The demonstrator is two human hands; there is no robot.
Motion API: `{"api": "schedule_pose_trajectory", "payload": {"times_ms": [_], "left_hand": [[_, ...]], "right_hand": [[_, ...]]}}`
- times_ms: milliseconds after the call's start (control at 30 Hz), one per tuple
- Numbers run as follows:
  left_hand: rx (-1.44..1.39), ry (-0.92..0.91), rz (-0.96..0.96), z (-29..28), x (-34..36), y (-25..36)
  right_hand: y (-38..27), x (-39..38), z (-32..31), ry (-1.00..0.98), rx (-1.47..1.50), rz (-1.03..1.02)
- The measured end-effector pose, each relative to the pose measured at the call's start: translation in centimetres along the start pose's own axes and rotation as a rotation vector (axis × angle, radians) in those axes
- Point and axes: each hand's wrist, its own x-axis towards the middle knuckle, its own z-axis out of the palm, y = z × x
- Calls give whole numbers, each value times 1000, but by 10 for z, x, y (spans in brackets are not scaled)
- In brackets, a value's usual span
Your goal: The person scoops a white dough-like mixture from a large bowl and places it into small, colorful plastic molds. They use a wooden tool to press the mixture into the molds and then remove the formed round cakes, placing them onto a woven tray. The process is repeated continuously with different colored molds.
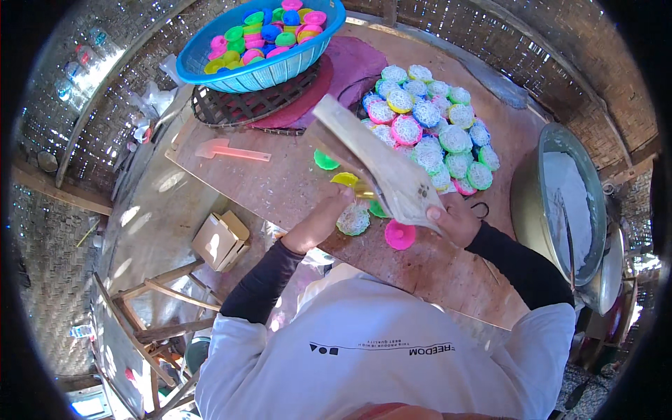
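Note:
My right hand (456,220) is closed around the lower end of a thick, pale wooden press-like tool (392,168), which slants up and away to the left above the table. A shiny brass-coloured cylinder (365,190) shows beside its left edge. My left hand (323,218) has its fingers closed next to this cylinder and a yellow mould cup (343,179); what they grip is hidden. Around the hands are a green cup (325,159), a pink cup (400,235), part of another green cup (378,209) and a cup topped with white strands (353,220).
A pile of coloured cups with white strands (428,129) covers the table's right. Far left, a blue basket (255,78) holds colourful cups above a dark woven tray (231,108). A pink spatula (234,150) lies nearby. At right stands a large basin of white matter (525,192).

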Motion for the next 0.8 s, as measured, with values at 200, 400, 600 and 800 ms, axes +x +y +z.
{"api": "schedule_pose_trajectory", "payload": {"times_ms": [200,400,600,800], "left_hand": [[1247,88,317,14,-14,39],[1390,207,405,6,-11,52],[484,301,619,5,13,99],[364,583,475,-40,-22,28]], "right_hand": [[-15,-8,-13,89,148,34],[-25,-9,-15,113,112,36],[-39,15,27,-13,104,-29],[-18,45,37,75,152,-300]]}}
